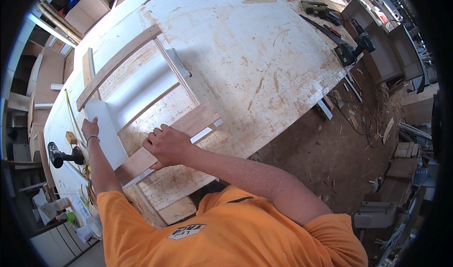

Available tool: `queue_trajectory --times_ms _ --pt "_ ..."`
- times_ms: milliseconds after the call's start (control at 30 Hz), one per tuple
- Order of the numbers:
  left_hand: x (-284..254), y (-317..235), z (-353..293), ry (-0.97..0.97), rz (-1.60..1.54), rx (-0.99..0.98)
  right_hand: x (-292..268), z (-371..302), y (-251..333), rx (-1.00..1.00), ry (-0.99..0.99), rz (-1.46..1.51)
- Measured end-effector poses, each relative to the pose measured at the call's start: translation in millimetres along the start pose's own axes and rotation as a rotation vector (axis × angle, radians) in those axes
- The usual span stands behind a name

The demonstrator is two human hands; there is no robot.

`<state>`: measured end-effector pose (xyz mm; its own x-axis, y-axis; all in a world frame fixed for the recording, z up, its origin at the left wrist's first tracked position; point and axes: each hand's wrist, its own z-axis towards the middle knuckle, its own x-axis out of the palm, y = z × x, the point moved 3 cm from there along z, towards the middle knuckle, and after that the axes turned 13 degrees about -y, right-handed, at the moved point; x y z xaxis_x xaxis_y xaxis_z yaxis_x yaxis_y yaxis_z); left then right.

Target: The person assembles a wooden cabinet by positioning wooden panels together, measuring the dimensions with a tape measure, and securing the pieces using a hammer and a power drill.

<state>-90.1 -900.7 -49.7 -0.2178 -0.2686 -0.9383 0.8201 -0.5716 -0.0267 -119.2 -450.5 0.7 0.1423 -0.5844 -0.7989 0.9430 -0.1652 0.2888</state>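
Observation:
A wooden frame of flat boards lies on the white, stained worktable (226,45) in front of me. My right hand (167,145) is closed over its near wooden board (200,118), fingers curled across the top. On the frame's left side stands a white panel (104,137). My left hand (89,127) grips that panel's outer edge with the thumb up; its other fingers are partly hidden. A far wooden board (120,64) and a right-hand rail (177,73) complete the outline. Inside it runs a white strip panel (146,85) with a thin wooden edge.
A cordless drill (63,156) and a small wood block (71,137) are beside my left arm, near a yellow tape (71,106). Another cordless drill (354,47) and a handsaw (323,29) lie at the far right corner. Offcuts litter the brown floor (325,144).

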Motion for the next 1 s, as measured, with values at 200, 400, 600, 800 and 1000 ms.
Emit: queue_trajectory --times_ms 200,400,600,800,1000 --pt "2.7 -6.2 7.6 -0.03 -0.04 -0.013 1.9 6.4 -6.7 0.015 0.01 0.008" --pt "12.6 2.4 23.3 -0.026 -0.018 0.007 4.0 16.0 -11.1 0.015 0.006 -0.001" --pt "21.7 -1.6 40.0 -0.006 -0.026 -0.014 10.8 26.9 -18.2 0.028 0.009 -0.003" --pt "30.0 -11.3 64.6 -0.003 -0.026 0.003 22.1 47.9 -32.5 0.06 0.053 0.002" --pt "31.1 -20.3 82.7 0.0 -0.089 -0.049 19.1 65.6 -44.4 0.021 0.137 -0.102"
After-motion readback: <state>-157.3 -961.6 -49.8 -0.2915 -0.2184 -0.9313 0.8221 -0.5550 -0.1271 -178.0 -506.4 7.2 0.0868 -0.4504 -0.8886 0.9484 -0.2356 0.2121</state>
